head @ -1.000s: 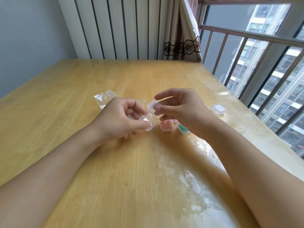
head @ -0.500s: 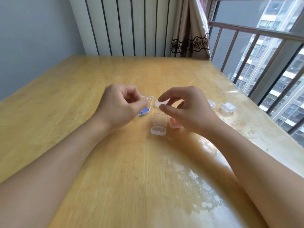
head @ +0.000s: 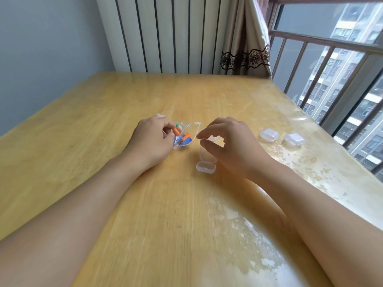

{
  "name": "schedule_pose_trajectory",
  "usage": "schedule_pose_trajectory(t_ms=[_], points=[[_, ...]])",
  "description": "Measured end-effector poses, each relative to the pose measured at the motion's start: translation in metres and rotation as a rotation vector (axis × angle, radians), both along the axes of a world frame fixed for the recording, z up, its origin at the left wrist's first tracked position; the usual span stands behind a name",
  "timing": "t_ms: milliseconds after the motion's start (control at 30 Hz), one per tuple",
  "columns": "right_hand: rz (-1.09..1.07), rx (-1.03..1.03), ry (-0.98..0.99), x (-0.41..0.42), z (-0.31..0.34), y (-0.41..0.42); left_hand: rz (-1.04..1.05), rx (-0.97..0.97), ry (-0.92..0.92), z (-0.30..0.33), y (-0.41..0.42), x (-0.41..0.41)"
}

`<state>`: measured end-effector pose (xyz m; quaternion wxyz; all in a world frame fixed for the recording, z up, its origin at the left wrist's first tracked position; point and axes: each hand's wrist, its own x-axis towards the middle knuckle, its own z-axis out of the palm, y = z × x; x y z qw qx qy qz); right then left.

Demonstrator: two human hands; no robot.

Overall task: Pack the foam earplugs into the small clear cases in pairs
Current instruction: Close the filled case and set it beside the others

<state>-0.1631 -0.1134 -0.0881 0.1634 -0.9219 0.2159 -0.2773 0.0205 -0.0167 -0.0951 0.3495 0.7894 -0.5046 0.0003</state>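
A: Nearest us we log both forearms reaching out over the tabletop. Open clear case lies just in front of the right hand, base and hinged lid both facing up, nothing inside that we can make out.

B: Right hand pose?

A: Hovering above the case, thumb and forefinger curved toward each other, a gap between them, grasping nothing.

B: Left hand?

A: Its fingers pinch the clear zip bag, mouth gaping toward the right hand. Inside we see foam earplugs: orange, blue, a bit of green. Exact count we cannot tell.

B: Further cases?

A: Two closed cases farther right, side by side near the window edge; contents unreadable. We count three cases, one bag.
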Motion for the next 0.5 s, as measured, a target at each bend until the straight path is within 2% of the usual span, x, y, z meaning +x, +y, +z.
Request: schedule_pose_trajectory(t_ms=[200,500], points=[[0.009,-0.037,0.037,0.014,-0.002,0.003,-0.06,-0.043,0.091,-0.001,0.002,-0.003],[-0.014,0.112,0.093,0.018,-0.002,0.005,-0.233,0.023,0.205,0.009,0.009,-0.001]])
